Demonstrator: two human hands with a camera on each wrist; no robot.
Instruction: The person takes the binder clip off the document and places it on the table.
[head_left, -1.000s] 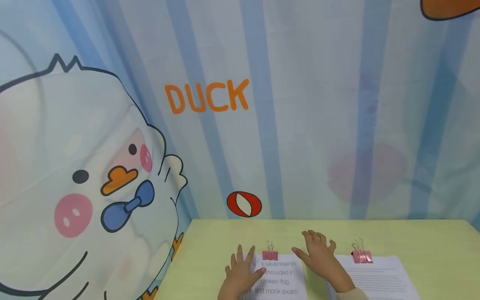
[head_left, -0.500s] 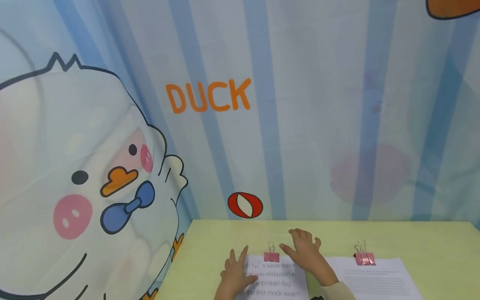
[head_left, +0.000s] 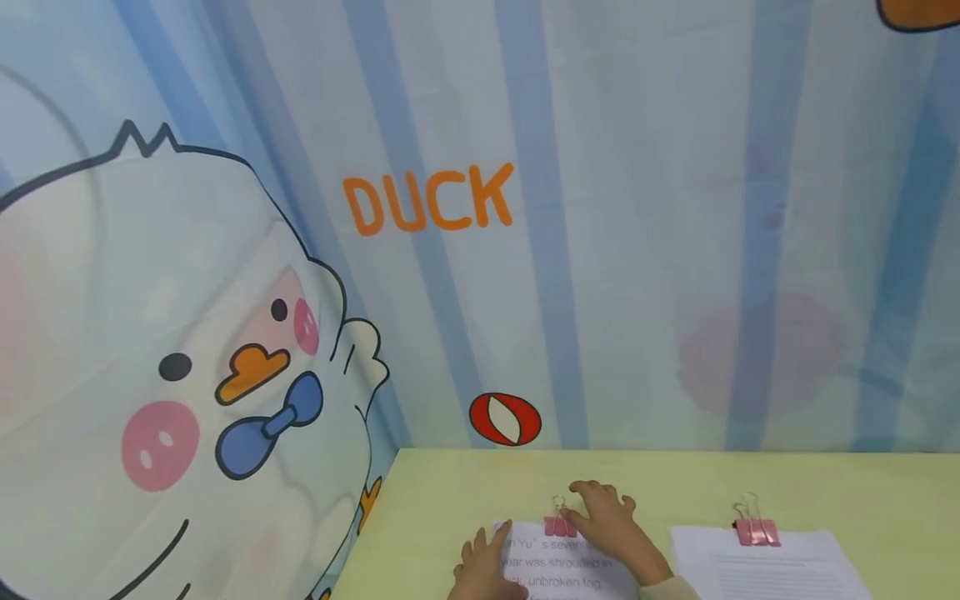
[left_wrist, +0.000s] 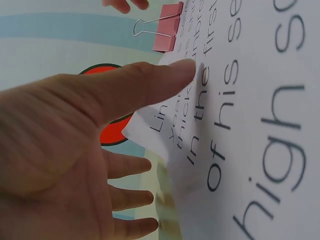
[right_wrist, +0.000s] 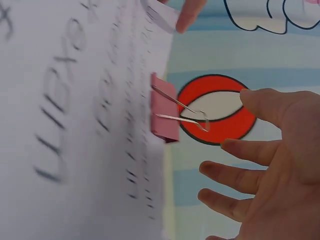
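Along the left, a cartoon duck [head_left: 187,375] with a blue bow fills the striped backdrop [head_left: 637,208], and the orange word DUCK [head_left: 429,200] sits to its right, above a red oval mark [head_left: 505,418] close to the desk's far edge. Below these the pale yellow-green desk [head_left: 862,492] carries everything else. Near its front, the left hand [head_left: 483,567] lies with fingers [left_wrist: 130,165] straight and spread just off the sheet's edge, its thumb pressing flat on the top left corner of the printed sheets [head_left: 570,558]; the left wrist view shows that corner slightly lifted and curled under the thumb. These sheets lie flat on the desk between the two hands, printed with large text, and a pink binder clip [head_left: 559,525] bites their top edge, its wire handles pointing toward the backdrop. Just right of that clip, the right hand [head_left: 607,529] rests over the sheets' upper right part, its grip loose and spread; from the right wrist view its fingertips [right_wrist: 235,147] hover near the clip's wire handles without closing on them, and whether they touch cannot be told. Further right, well apart from both hands, a second stack of printed sheets [head_left: 772,567] lies on the desk, fastened at its top by a second pink binder clip [head_left: 756,530].
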